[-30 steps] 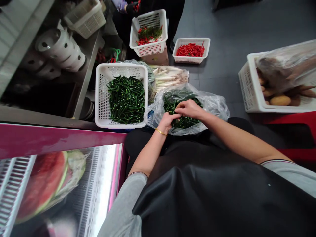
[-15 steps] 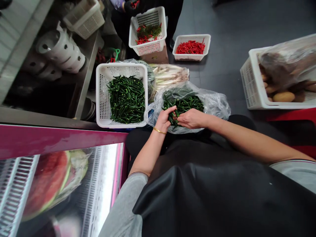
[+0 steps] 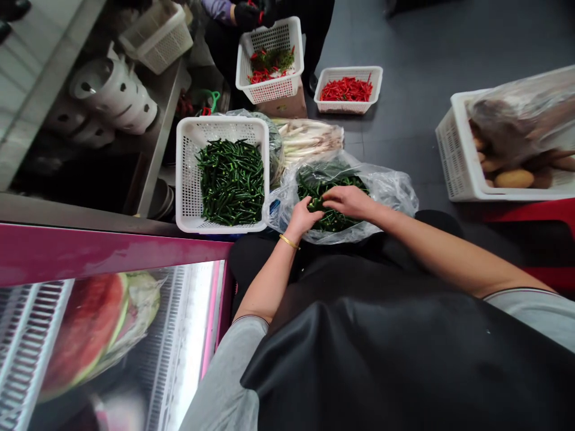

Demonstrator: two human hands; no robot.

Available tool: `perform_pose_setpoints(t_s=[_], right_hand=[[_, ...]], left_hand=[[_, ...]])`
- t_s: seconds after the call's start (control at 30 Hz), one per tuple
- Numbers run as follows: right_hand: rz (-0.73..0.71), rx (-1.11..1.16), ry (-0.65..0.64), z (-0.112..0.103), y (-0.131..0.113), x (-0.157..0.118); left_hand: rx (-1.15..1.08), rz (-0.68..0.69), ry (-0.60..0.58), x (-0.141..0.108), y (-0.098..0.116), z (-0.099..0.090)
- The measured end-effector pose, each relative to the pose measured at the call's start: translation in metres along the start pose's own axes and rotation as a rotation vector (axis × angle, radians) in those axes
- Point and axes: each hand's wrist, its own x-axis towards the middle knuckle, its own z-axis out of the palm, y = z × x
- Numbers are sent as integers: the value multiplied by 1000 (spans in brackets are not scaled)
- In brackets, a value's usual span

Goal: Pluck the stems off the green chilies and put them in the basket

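A seated worker's left hand (image 3: 300, 218), a gold bangle (image 3: 288, 241) at the wrist, curls its fingers closed around a small pinch of green chilies (image 3: 315, 205) from a heap in a clear plastic bag (image 3: 386, 200) resting on the lap over a black apron (image 3: 359, 365), while the right hand (image 3: 348, 202) reaches in from the side, palm down and fingers stretched toward the same pinch, though whether it has closed on any pods cannot be told from this view. The chilies look light, slim and firm, with a glossy skin that may slip, so they would likely handle best pinched by the body or stem, a few at a time, without crushing. In the bag they lie loose and point every way, with no shared long axis; the pods inside the left hand are too hidden to read. Just beside the bag, a white plastic basket (image 3: 187, 179) holds a dense pile of green chilies (image 3: 231, 182), with pale stalks (image 3: 308, 139) lying beyond it. Farther off, a co-worker's black-gloved hand (image 3: 248, 17) works over a second basket (image 3: 269, 90) of mixed red and green chilies, near a third basket (image 3: 348, 73) of red chilies (image 3: 345, 90)
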Motion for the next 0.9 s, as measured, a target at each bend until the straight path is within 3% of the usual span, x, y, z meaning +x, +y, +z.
perform_pose_setpoints(t_s=[0.07,0.13,0.23,0.3,0.43,0.57,0.67,0.73,0.8,0.9], right_hand=[[93,30,-23,4,-4,-2],[132,-37,-136,20,-13,-3],[122,-156,-262,45,-26,3],[129,-147,-282,48,-26,11],[209,68,-199,17,-2,23],[377,534,-177,-19,17,20],[397,917,-147,-25,12,14],[357,1037,-141,-22,7,11],[302,1007,-168,-20,3,10],[244,613,-82,-17,-2,8]], left_hand=[[-160,-75,29,1,8,-4],[-290,-139,40,-1,14,-11],[-336,-144,11,-6,18,-22],[-315,-131,-14,-9,16,-26],[-298,-112,-9,-5,10,-21],[-305,-138,-69,11,5,1],[-261,-90,-96,22,3,14],[-193,-54,-120,24,5,14],[-103,-33,-215,23,10,8],[-43,-40,-345,16,18,-2]])
